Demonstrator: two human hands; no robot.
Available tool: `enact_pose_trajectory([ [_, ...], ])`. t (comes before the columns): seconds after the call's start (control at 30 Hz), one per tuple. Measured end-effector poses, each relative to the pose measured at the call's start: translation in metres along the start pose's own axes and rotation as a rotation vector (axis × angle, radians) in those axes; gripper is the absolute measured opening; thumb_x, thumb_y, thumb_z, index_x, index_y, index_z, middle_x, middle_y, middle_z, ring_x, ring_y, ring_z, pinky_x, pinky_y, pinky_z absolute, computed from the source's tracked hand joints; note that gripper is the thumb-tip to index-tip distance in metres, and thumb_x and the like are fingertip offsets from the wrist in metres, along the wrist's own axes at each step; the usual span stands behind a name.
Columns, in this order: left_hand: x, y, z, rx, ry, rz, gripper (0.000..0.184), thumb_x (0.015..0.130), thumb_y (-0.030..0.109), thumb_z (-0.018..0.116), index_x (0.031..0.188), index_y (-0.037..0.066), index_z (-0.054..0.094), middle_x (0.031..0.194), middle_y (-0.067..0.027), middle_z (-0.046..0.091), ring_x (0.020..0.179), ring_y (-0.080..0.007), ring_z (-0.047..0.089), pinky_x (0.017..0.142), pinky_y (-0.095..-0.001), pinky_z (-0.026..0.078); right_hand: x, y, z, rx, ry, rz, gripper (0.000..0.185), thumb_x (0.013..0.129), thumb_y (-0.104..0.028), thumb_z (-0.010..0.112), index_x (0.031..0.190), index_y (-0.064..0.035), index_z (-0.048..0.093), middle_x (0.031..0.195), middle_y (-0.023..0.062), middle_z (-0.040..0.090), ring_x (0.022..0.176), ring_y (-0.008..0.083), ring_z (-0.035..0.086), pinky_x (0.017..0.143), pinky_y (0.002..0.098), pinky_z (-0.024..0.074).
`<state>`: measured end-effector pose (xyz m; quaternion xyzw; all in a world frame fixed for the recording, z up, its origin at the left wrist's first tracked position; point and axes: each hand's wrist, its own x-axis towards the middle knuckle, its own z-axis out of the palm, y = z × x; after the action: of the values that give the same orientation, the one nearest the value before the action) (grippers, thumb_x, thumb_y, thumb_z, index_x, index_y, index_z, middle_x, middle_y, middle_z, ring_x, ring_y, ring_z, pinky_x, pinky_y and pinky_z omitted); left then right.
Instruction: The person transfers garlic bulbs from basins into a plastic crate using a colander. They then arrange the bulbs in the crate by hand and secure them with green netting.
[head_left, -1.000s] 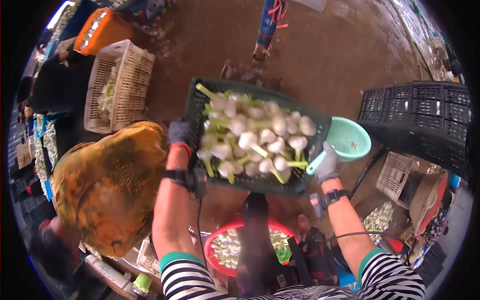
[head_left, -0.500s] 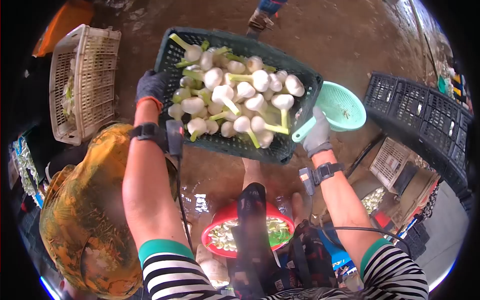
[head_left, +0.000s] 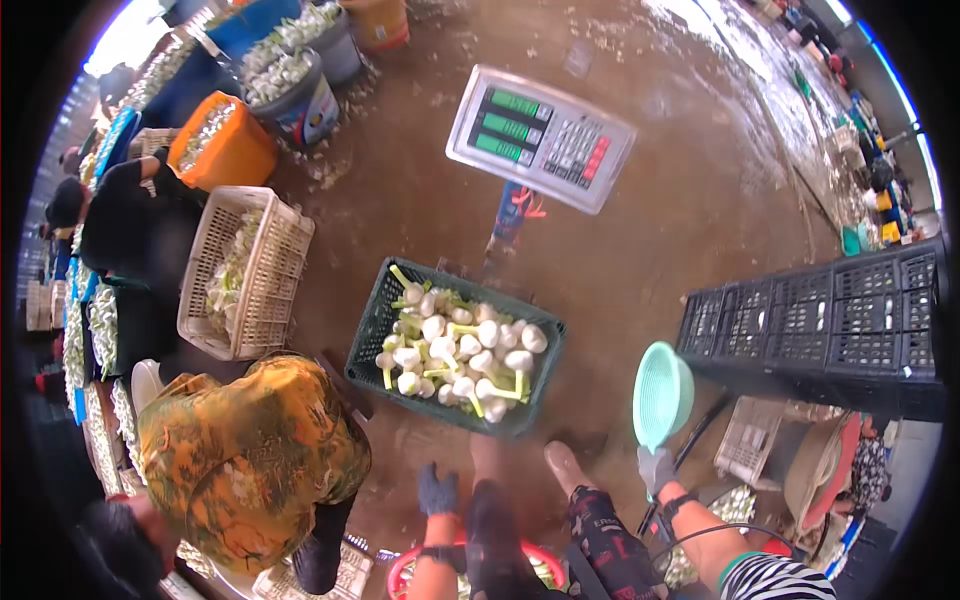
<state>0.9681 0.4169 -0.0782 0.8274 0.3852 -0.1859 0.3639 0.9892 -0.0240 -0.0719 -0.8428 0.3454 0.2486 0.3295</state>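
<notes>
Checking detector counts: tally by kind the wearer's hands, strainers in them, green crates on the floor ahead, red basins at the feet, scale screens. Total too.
Left hand and right hand: 2
Strainer: 1
Green crate: 1
Red basin (partly hidden): 1
Scale screens: 3
Total: 8
</notes>
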Motion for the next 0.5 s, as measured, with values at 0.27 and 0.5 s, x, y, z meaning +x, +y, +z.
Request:
enact_pose_trajectory([
  [0.27,-0.158,0.047,0.047,0.274,-0.22,0.065,0.024,0.07,0.021,0.068,0.088,0.006,0.068,0.08,-0.0115,0.066,0.075,-0.0227,0.065,0.068,-0.0342,0.051,-0.005,0.023,-0.09,-0.753,-0.161,-0.569,0.032,0.085,-0.032,0.049,0.081,-0.0043,0.063,0.068,0.0154,0.062,0.07,0.0326,0.062,0.06,0.0403,0.0456],
  [0.5,-0.226,0.046,0.139,-1.128,-0.405,-0.44,0.026,0.081,0.03,0.057,0.096,0.009,0.058,0.086,-0.0109,0.06,0.077,-0.0246,0.056,0.065,-0.0368,0.045,-0.051,-0.042,-0.067,-0.311,-0.862,-0.577,0.023,0.089,-0.023,0.049,0.098,-0.0056,0.061,0.089,0.0108,0.063,0.077,0.0236,0.059,0.067,0.0352,0.0458],
])
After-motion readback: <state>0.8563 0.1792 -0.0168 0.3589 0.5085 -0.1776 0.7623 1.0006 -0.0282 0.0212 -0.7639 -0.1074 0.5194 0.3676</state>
